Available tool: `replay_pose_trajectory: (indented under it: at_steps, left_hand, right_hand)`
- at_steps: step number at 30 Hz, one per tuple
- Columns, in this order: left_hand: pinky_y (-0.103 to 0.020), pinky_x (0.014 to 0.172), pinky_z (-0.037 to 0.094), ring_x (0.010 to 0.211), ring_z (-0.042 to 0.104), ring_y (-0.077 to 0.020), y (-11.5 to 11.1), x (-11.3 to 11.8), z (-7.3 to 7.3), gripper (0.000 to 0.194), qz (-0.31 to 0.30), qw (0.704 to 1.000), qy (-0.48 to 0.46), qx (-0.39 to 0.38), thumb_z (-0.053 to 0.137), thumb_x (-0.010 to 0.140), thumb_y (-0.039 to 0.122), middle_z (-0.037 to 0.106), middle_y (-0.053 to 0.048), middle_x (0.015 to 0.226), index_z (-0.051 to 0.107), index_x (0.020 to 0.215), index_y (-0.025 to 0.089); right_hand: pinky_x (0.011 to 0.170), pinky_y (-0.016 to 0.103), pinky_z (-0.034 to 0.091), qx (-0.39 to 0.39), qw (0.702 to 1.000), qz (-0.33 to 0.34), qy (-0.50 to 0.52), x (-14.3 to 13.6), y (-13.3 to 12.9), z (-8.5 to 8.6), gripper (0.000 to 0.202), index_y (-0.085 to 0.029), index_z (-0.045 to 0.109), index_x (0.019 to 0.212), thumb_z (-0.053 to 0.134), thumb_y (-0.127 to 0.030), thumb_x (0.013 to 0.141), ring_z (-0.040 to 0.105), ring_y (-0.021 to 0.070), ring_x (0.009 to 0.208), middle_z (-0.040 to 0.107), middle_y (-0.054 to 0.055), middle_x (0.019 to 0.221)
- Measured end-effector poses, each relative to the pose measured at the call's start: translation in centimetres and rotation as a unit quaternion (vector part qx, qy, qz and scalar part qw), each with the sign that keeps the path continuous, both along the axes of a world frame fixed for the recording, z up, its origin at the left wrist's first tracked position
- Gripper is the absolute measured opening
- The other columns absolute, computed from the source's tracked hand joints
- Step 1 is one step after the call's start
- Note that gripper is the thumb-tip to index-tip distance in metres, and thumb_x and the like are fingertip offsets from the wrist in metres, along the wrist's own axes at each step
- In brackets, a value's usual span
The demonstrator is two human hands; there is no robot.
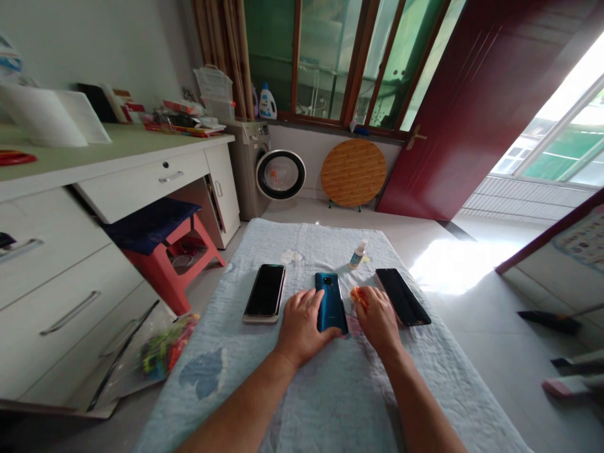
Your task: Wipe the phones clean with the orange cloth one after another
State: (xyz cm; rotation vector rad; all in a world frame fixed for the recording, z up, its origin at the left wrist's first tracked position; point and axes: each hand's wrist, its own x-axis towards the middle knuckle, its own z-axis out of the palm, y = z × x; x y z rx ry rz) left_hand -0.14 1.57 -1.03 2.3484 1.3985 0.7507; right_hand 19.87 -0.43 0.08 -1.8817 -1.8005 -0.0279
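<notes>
A pale blue cloth (340, 396) spreads beneath everything. On it, the person's left hand (301, 327) is half-curled, holding a blue phone (333, 299), back up, by its left and near edges. The right hand (379, 321) is closed around a bunched orange rag (358, 297) just beside it. Black-screened phones (265, 290) lie on either side; a small bottle (357, 257) stands beyond.
</notes>
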Motion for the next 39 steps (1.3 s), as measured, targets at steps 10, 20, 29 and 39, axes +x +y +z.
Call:
replay_pose_trajectory:
  at_steps: [10, 20, 29, 39]
  left_hand:
    - [-0.05, 0.109, 0.03, 0.128, 0.042, -0.0357, -0.1, 0.1, -0.4, 0.089, -0.008, 1.0, 0.029, 0.002, 0.074, 0.062, 0.066, 0.05, -0.014, 0.139, 0.048, 0.135, 0.02]
    - [-0.049, 0.109, 0.03, 0.128, 0.043, -0.0348, -0.2, 0.1, -0.4, 0.087, -0.005, 0.999, 0.03, 0.014, 0.072, 0.065, 0.067, 0.052, -0.014, 0.138, 0.048, 0.134, 0.018]
    - [-0.05, 0.107, 0.03, 0.118, 0.051, -0.0334, -0.4, 0.3, 0.1, 0.078, -0.001, 0.999, 0.016, 0.031, 0.07, 0.067, 0.062, 0.059, -0.013, 0.125, 0.052, 0.128, 0.017]
    - [-0.055, 0.11, 0.025, 0.12, 0.049, -0.035, -0.6, 0.5, 0.0, 0.07, -0.01, 0.999, 0.033, 0.02, 0.068, 0.074, 0.051, 0.058, -0.017, 0.13, 0.053, 0.132, 0.014]
  right_hand:
    - [0.074, 0.033, 0.031, -0.031, 0.997, -0.048, -0.045, -0.2, -0.5, 0.5, 0.019, -0.022, 0.066, 0.084, 0.05, -0.03, 0.092, 0.05, 0.0208, 0.082, 0.068, 0.005, 0.087]
    - [0.088, 0.04, 0.035, 0.064, 0.994, -0.077, -0.05, -1.5, -1.1, 1.9, 0.021, -0.02, 0.069, 0.095, 0.051, -0.028, 0.089, 0.047, 0.028, 0.106, 0.06, 0.011, 0.115]
    - [0.071, 0.028, 0.039, -0.102, 0.995, -0.021, -0.011, -5.1, -1.4, 1.8, 0.019, -0.02, 0.064, 0.098, 0.049, -0.028, 0.091, 0.059, 0.0181, 0.08, 0.063, 0.006, 0.093]
    - [0.082, 0.031, 0.043, -0.091, 0.992, -0.022, 0.085, -5.2, -1.1, 0.4, 0.027, -0.019, 0.067, 0.104, 0.054, -0.024, 0.081, 0.059, 0.0209, 0.09, 0.063, 0.008, 0.098]
